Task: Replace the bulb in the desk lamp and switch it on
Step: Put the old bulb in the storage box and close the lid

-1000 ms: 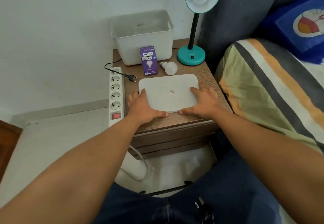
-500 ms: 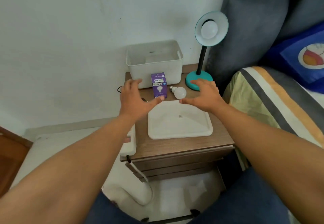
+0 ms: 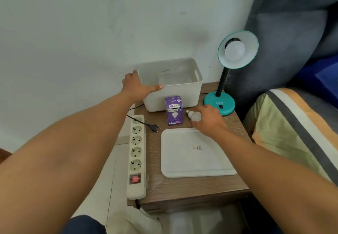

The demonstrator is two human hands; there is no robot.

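Note:
A teal desk lamp [image 3: 220,103] stands at the back right of the wooden bedside table [image 3: 192,188], with a white bulb [image 3: 235,50] in its shade. A loose white bulb [image 3: 193,115] lies beside a purple bulb box [image 3: 174,111]. My right hand [image 3: 208,119] rests over the loose bulb, fingers curled around it. My left hand [image 3: 136,85] grips the front left corner of the white storage bin [image 3: 182,92]. The lamp's black plug [image 3: 154,128] lies unplugged next to a white power strip [image 3: 136,153].
A white lid [image 3: 193,160] lies flat at the front of the table. A grey headboard and a bed with a striped blanket are on the right. The wall is close behind the bin. The power strip has a red switch near its front end.
Both hands left the white lid and moved back. The left hand went to the bin's corner and the right hand went onto the loose bulb. The camera view shifted.

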